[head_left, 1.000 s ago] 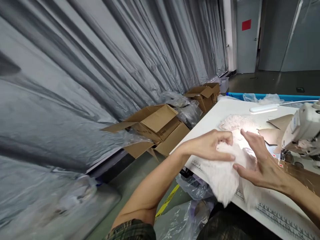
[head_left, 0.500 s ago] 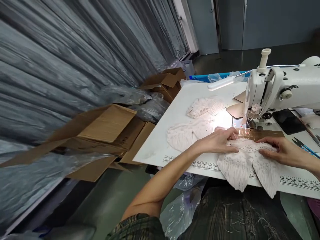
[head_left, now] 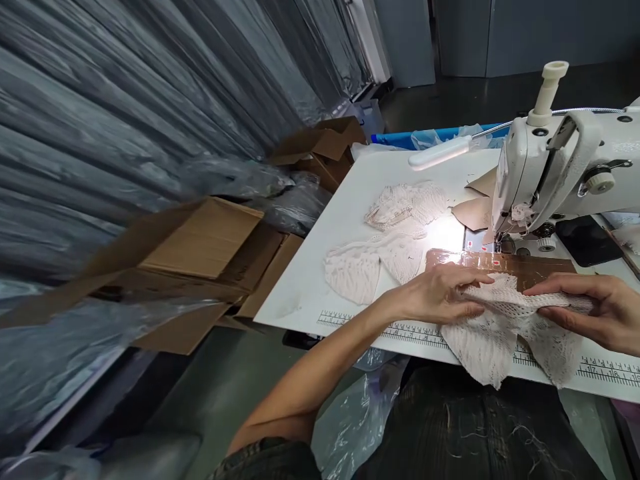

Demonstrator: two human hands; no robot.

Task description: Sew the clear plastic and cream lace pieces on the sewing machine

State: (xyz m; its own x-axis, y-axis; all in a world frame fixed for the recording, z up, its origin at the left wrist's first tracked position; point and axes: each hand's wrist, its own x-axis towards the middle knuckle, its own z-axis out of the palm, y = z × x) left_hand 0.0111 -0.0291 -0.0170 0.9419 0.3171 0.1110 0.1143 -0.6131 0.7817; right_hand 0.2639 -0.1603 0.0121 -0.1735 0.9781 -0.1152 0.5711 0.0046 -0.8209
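Note:
A pale pink lace piece hangs over the front edge of the table, its two rounded panels spread below a folded band. My left hand pinches the band's left end between thumb and fingers. At the right end, my right hand grips the same band, thumb below and fingers on top. Just behind the lace lies a brown plate under the needle area of the white sewing machine. The lace is in front of the presser foot, apart from it.
More lace pieces lie on the white table, left of the machine. Beige fabric scraps rest beside the needle. A black phone is at right. Open cardboard boxes stand on the left; a ruler strip runs along the front edge.
The band of the lace piece has been folded over and looks more bunched between my hands. My right hand has shifted a little to the right. The whole view has also shifted slightly.

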